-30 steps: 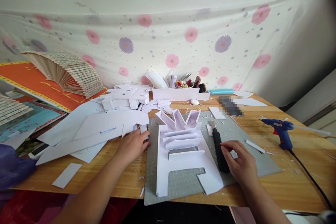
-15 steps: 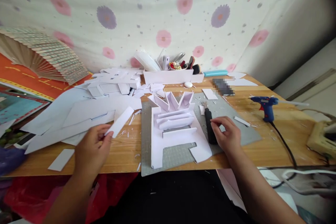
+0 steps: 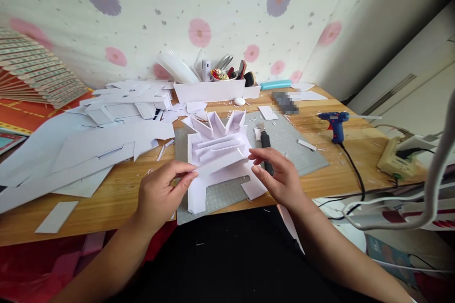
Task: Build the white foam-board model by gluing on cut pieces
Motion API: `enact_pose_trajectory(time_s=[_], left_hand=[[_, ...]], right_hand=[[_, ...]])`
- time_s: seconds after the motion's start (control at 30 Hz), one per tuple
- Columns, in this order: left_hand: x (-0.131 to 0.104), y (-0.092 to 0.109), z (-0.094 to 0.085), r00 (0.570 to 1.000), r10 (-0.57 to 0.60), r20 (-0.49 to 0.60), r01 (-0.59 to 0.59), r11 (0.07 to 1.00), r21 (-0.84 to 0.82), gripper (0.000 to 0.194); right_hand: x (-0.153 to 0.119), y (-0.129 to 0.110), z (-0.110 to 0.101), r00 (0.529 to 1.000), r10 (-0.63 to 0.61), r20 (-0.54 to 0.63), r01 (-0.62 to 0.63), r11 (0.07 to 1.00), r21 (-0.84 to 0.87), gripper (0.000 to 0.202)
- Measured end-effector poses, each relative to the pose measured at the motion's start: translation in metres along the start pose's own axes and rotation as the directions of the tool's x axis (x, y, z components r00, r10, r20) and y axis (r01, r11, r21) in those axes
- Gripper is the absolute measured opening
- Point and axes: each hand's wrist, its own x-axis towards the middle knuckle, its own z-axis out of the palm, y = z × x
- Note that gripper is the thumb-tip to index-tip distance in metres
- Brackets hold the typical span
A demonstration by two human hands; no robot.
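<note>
A white foam-board strip (image 3: 222,162) is pinched at its left end between the thumb and fingers of my left hand (image 3: 165,191). It hangs over a white foam-board model (image 3: 197,194) with upright slats and angled compartments at its back. Near the strip's right end, my right hand (image 3: 279,175) has its thumb and fingers apart, with nothing between them. The model rests on a grey cutting mat (image 3: 295,144). Partly behind my right hand lies a black-handled cutter (image 3: 265,142).
Stacked white board sheets (image 3: 95,147) cover the left of the wooden table (image 3: 124,203). A white organiser box (image 3: 213,91) with tools stands at the back. A blue glue gun (image 3: 337,128) is at the right, its cable running to a power strip (image 3: 396,161).
My left hand has carried the strip right, over the model. My right hand has left the cutter's side and moved left, its fingers now spread near the strip. The view has shifted.
</note>
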Motion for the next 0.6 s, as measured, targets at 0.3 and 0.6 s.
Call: enact_pose_trajectory(time_s=[0.3, 0.6], left_hand=[[-0.006, 0.009, 0.003, 0.992, -0.051, 0.119, 0.056, 0.998, -0.037, 0.018], [-0.008, 0.006, -0.001, 0.986, -0.011, 0.166, 0.032, 0.992, -0.124, 0.013]], right_hand=[[-0.002, -0.003, 0.028, 0.99, 0.13, -0.059, -0.105, 0.943, 0.315, 0.026], [-0.001, -0.005, 0.039, 0.983, 0.175, -0.05, -0.144, 0.917, 0.371, 0.019]])
